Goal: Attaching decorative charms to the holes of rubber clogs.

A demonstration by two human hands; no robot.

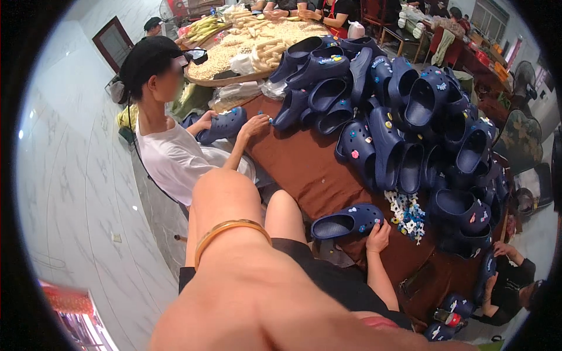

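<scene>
In the head view, a brown cloth point(298, 169) is covering the table, and a tall heap of navy clogs point(411, 167) is filling much of it, many of them carrying small coloured charms. A loose pile of white and blue trinkets point(406, 217) is lying at the heap's near edge. Beyond, a broad round tray point(234, 80) is holding pale kernels and stripped cobs point(274, 52). Pale, grey-veined tiling point(76, 175) is running down the left side of the room, and a fan point(525, 80) is standing at the far right. A co-worker in a white shirt point(170, 143) is handling a similar clog on the left; another in dark clothing point(509, 286) is sitting at lower right.

The nearest clog point(333, 226) is resting at the table's near edge, just beside the trinkets, its open heel pointing left. It is showing a smooth navy shell, a dark hollow and several blue and pale charms toward the toe. The right hand point(378, 237) is gripping that toe end. The left hand point(257, 310), apart from it, is looming close to the camera below a gold bangle point(234, 224); whether its fingers are closing on anything, I cannot tell.
</scene>
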